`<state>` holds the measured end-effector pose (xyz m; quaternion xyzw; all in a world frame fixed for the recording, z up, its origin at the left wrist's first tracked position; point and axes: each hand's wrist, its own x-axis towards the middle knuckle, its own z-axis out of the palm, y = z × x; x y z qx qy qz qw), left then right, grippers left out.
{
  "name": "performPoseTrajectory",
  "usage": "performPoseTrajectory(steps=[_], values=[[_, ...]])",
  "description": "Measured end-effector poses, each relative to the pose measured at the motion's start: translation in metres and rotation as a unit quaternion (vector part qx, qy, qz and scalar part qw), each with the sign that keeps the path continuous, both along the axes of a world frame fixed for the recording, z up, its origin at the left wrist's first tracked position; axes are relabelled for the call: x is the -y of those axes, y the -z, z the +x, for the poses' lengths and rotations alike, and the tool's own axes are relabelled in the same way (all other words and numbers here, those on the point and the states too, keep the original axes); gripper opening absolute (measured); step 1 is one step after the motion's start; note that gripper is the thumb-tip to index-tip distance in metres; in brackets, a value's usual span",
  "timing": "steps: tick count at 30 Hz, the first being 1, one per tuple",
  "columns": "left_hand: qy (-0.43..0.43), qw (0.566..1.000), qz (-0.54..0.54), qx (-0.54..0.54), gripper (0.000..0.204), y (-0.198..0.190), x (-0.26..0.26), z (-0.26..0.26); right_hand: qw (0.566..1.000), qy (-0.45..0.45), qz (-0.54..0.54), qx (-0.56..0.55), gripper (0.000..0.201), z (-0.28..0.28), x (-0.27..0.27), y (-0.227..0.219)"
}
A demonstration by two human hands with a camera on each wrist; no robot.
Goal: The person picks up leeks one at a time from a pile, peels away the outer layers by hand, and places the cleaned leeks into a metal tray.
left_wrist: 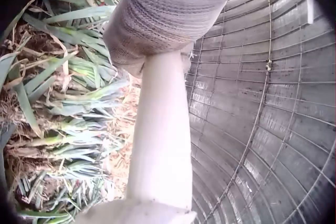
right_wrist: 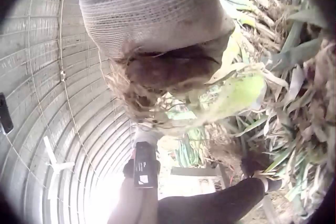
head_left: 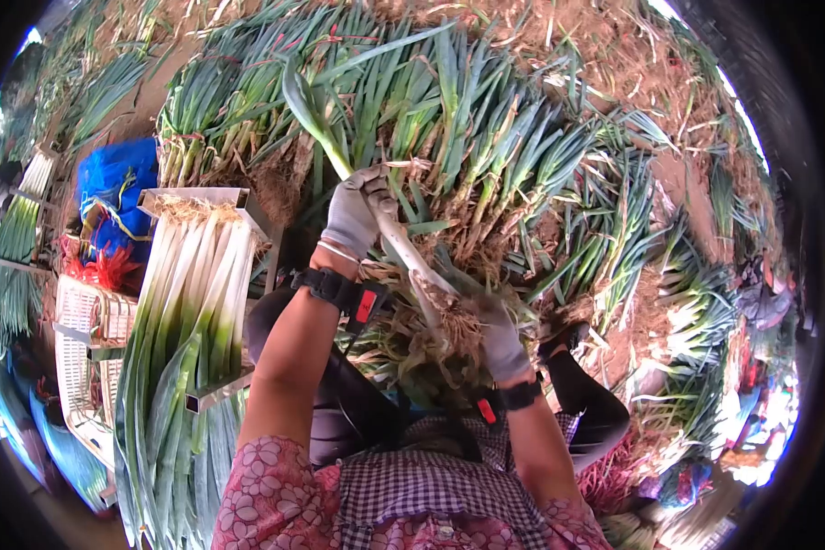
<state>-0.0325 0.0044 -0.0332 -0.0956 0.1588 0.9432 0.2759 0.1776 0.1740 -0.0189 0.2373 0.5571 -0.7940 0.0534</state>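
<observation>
A thick green onion [head_left: 401, 240] lies diagonally before me, green leaves at the upper left and root end low toward the right. Round its shaft, just below the leaves, my gloved left hand [head_left: 357, 213] is curled; the left wrist view shows the smooth white shaft [left_wrist: 161, 129] below that glove. My gloved right hand [head_left: 501, 344], blurred, is close beside the shaggy roots [head_left: 461, 330]. In the right wrist view its fingers are curled, with brown root strands and a torn yellow-green leaf [right_wrist: 242, 95] at them; fingertips are hidden.
Unpeeled green onions [head_left: 486, 137] lie in rows ahead and to the right. At left, cleaned ones [head_left: 188, 302] fill a metal rack [head_left: 220, 392], beside a white plastic basket [head_left: 78, 367] and blue bag [head_left: 124, 183]. Leaf scraps [head_left: 376, 339] pile between the legs.
</observation>
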Motion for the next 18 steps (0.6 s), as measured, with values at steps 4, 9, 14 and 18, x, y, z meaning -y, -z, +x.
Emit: performPoseTrajectory(steps=[4, 9, 14, 18], values=[[-0.016, 0.996, -0.087, -0.007, 0.010, 0.011, -0.001, -0.008, 0.983, -0.066, 0.148, 0.091, 0.022, 0.052, -0.012, -0.025], [-0.059, 0.993, -0.099, -0.004, 0.009, 0.023, 0.005, -0.021, 0.968, -0.113, 0.195, 0.114, 0.018, 0.110, -0.031, -0.047], [-0.068, 0.997, -0.020, 0.024, 0.008, 0.023, -0.015, -0.013, 0.899, -0.147, 0.413, -0.005, 0.038, 0.075, -0.017, -0.031], [-0.028, 0.998, 0.056, 0.026, 0.013, 0.049, -0.034, -0.002, 0.954, -0.142, 0.265, -0.021, 0.039, -0.002, 0.015, 0.003]])
